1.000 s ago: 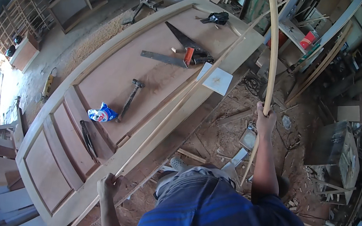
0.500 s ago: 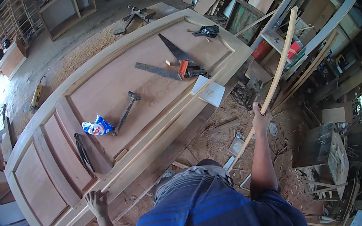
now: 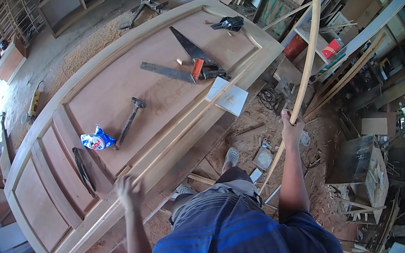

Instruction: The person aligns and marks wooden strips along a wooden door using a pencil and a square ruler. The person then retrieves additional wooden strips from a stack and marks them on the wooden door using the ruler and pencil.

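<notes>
My right hand (image 3: pixel 292 132) is closed around a long, slightly curved wooden strip (image 3: pixel 309 53), which stands up past the far side and runs down beside my leg. My left hand (image 3: pixel 131 194), smeared by motion, is over the near edge of a large arched wooden door panel (image 3: pixel 114 88). Under or beside it runs a thin wooden moulding strip (image 3: pixel 181 133) along that edge; whether the fingers touch it I cannot tell. On the panel lie a hammer (image 3: pixel 130 119), a blue-and-white packet (image 3: pixel 98 140), dark pincers (image 3: pixel 83 172), a try square (image 3: pixel 166 71) and a handsaw (image 3: pixel 187 46).
A white square board (image 3: pixel 228 97) lies across the panel's right edge, and a black bundle (image 3: pixel 229 23) is at its far end. Wood shavings and offcuts cover the floor around my shoes (image 3: pixel 232 156). Shelving uprights (image 3: pixel 371 33) and stacked timber stand at the right.
My left hand has moved right and away from me along the panel's edge. The right hand still holds the strip. The view has shifted a little, and my shoes now show more.
</notes>
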Demonstrator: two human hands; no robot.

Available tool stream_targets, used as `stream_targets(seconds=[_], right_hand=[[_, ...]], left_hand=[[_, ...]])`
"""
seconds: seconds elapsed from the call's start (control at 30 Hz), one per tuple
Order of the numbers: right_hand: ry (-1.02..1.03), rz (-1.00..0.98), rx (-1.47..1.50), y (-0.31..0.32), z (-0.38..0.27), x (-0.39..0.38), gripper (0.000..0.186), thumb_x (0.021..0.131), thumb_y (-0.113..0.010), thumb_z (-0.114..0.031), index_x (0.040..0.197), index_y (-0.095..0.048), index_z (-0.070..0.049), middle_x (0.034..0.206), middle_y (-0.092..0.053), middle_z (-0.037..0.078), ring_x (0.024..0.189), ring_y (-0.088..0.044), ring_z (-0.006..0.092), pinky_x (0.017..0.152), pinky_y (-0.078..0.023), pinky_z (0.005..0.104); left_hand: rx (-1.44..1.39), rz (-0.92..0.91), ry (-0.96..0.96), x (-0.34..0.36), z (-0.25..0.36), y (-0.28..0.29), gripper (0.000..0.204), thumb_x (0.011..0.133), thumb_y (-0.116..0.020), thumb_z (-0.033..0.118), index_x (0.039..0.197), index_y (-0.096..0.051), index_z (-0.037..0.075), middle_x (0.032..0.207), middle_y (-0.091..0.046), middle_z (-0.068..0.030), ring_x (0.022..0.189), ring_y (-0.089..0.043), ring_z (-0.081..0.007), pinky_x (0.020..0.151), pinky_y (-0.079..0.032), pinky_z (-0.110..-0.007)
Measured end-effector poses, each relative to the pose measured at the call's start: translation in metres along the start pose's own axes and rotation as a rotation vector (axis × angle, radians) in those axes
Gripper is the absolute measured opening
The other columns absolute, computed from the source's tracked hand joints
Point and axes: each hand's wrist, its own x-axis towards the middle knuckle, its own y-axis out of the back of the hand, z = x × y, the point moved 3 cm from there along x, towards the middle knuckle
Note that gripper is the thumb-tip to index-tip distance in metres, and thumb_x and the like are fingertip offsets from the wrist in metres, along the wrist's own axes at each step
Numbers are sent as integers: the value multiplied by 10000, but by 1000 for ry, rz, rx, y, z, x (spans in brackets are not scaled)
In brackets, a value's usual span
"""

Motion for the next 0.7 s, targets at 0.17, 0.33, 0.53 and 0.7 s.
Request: stream_targets(seconds=[0.17, 0.33, 0.53, 0.7], right_hand=[[23, -46, 64, -9, 33, 41, 282, 1012, -808, -283, 1099, -796, -15, 805, -712, -4, 731, -649, 69, 670, -495, 252], [-12, -142, 181, -14, 63, 97, 257, 1030, -778, -232, 1130, -804, 3, 832, -701, -13, 725, -640, 70, 650, -473, 256], [-170, -229, 174, -26, 110, 175, 321, 1014, -806, -248, 1164, -780, 34, 807, -699, -6, 751, -644, 72, 708, -506, 266], [-221, -336, 244, -59, 137, 230, 279, 1021, -793, -198, 1155, -780, 45, 864, -721, 15, 776, -654, 78, 726, -517, 258]], left_hand=[[-160, -122, -90, 106, 138, -109, 276, 909, -828, 247, 1124, -727, 107, 1162, -710, -102, 1112, -652, -362, 982, -502, -501], [-141, -224, 1, 127, 163, -175, 254, 916, -810, 195, 1144, -744, 106, 1090, -699, -106, 1070, -647, -360, 961, -498, -497], [-14, -202, 76, 113, 179, -182, 140, 911, -798, 113, 1023, -715, 111, 1022, -681, -102, 1006, -644, -347, 916, -501, -491], [90, -210, 118, 119, 192, -190, 154, 921, -785, 91, 1041, -692, 117, 1032, -698, -97, 976, -649, -338, 892, -508, -483]])
